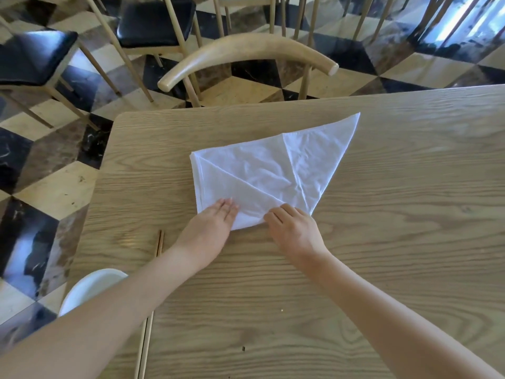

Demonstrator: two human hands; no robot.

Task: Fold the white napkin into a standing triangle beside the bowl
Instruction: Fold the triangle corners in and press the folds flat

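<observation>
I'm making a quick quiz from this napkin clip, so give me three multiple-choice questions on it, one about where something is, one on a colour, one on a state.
1. Where do the chopsticks lie on the table?
A. right of the napkin
B. near the left arm, beside the bowl
C. on the napkin

2. What colour are the chair seat cushions?
A. black
B. red
C. white

3. What state is the napkin in?
A. standing upright as a triangle
B. rolled into a tube
C. lying flat, partly folded

Answers: 1 B, they run under the left forearm next to the white bowl. 2 A, the cushions are dark and glossy. 3 C, the cloth lies flat with creases showing, left hand and right hand pressing its near edge.
</observation>
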